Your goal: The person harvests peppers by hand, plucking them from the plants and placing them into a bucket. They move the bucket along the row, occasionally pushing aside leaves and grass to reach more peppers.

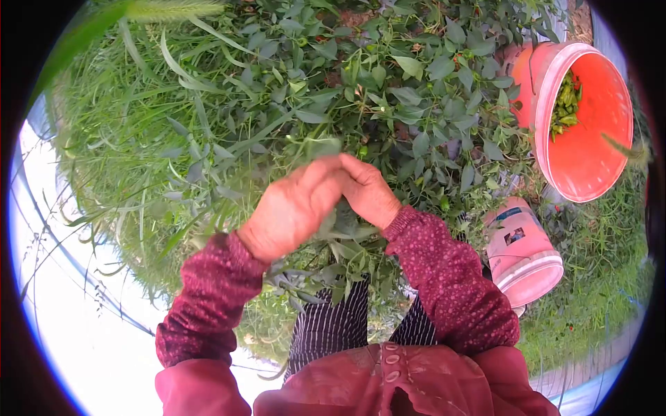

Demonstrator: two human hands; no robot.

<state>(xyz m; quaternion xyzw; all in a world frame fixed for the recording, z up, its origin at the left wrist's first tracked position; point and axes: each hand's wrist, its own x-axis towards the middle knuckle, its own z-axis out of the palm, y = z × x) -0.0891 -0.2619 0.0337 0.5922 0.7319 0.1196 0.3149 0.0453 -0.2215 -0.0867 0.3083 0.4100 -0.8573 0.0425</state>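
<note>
In the head view, my left hand (295, 204) and my right hand (370, 192) meet over pepper plants (416, 104) with dark green leaves. The left hand is smeared by motion, its fingers bent towards the right one and overlapping it. My right hand is closed, fingers pressed together; whatever they hold is hidden. A blurred green leaf (323, 146) shows just beyond the fingertips. A small green pepper (363, 150) hangs close to the right knuckles.
At the upper right, a large pink bucket (586, 166) lies tilted with green peppers (567, 104) inside. A smaller pink bucket (520, 239) is below it. Tall grass (139, 139) fills the left side. A blurred grass head (173, 9) crosses the top.
</note>
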